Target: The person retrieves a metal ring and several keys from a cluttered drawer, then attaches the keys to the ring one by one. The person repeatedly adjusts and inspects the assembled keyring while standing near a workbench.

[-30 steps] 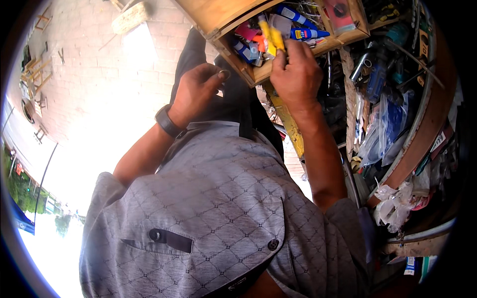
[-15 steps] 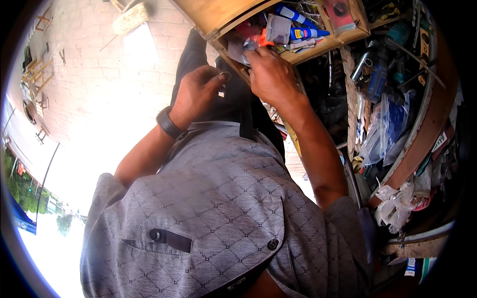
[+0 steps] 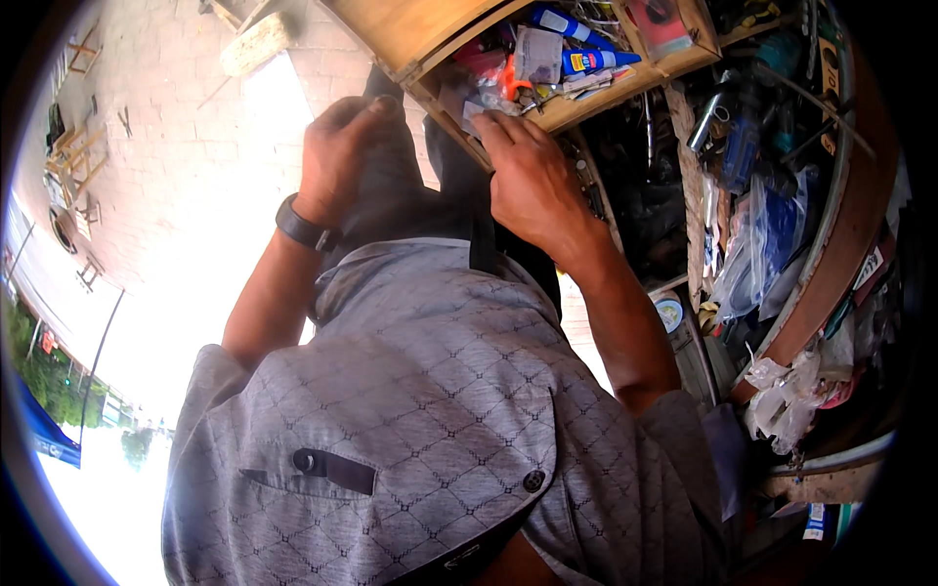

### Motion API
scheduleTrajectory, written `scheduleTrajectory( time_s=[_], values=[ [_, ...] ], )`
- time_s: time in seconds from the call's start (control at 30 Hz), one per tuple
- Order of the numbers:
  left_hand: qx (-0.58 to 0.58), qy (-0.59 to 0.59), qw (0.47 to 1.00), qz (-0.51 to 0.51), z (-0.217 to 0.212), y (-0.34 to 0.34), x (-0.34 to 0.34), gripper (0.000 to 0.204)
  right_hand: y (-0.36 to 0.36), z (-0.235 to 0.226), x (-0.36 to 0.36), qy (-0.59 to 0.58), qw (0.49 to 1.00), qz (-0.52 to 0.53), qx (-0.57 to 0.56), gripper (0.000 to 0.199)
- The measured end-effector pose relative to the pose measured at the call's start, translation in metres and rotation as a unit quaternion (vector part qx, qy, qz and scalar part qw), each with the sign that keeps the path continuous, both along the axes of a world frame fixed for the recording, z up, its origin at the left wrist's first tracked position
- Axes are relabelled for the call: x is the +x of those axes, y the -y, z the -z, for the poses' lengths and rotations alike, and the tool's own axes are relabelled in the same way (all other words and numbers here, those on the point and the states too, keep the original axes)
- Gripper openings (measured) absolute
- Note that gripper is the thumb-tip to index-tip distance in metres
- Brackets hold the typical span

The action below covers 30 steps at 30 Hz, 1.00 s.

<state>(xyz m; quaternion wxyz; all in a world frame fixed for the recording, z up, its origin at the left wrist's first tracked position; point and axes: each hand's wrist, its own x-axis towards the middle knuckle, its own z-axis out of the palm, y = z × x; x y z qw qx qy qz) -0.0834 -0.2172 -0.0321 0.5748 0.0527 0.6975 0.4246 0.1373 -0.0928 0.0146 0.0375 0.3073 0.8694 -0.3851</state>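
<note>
My left hand [image 3: 342, 151], with a dark band on its wrist, is raised over my dark trousers [image 3: 386, 210], left of an open wooden drawer [image 3: 576, 115]. Its thumb is pressed on the curled fingers; whatever they may hold is too small or hidden. My right hand [image 3: 535, 181] reaches over the drawer's near edge, fingers stretched forward and thumb out of sight. Its fingertips are beside a small piece of clear plastic [image 3: 473, 110]. Inside the drawer lie blue glue tubes [image 3: 598, 62], a clear plastic box [image 3: 538, 55] and an orange piece [image 3: 509, 78].
Right of the drawer, an open compartment holds a blue-handled tool [image 3: 743, 146], plastic bags [image 3: 762, 244] and dark clutter. A curved brown rim [image 3: 831, 264] bounds it. Crumpled clear plastic [image 3: 787, 400] hangs near my right elbow. Far left, wooden stools [image 3: 83, 156] stand on brick paving [image 3: 176, 107].
My left hand has moved left and forward, away from my right hand; the small ring-shaped thing at its fingertips no longer shows. My right fingers have drawn back slightly toward the drawer's edge.
</note>
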Motion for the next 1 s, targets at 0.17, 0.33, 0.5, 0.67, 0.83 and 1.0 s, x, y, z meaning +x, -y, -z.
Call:
scheduleTrajectory(
  time_s=[0.17, 0.33, 0.5, 0.67, 0.83, 1.0],
  values=[
    [0.046, -0.018, 0.999, -0.013, 0.012, -0.006, -0.011, 0.033, 0.013, 0.012, -0.008, 0.011, 0.995, 0.025, -0.1, 0.054],
    [0.125, -0.13, 0.982, 0.055, 0.036, -0.004, -0.019, 0.03, 0.022, 0.021, -0.014, 0.034, 0.999, 0.01, -0.024, 0.057],
    [0.195, 0.199, 0.937, -0.211, 0.035, -0.017, -0.026, 0.027, 0.02, 0.003, -0.015, -0.008, 0.997, 0.069, -0.045, 0.059],
    [0.219, 0.252, 0.914, -0.231, 0.051, -0.03, -0.046, 0.027, 0.024, 0.025, -0.021, 0.016, 0.993, 0.076, -0.09, 0.057],
    [0.237, 0.319, 0.895, -0.203, 0.054, -0.041, -0.057, 0.025, 0.023, 0.019, -0.023, -0.027, 0.995, 0.092, -0.032, 0.056],
    [0.247, 0.342, 0.886, -0.195, 0.056, -0.039, -0.062, 0.025, 0.027, 0.017, -0.024, -0.031, 0.991, 0.108, -0.068, 0.058]
  ],
)
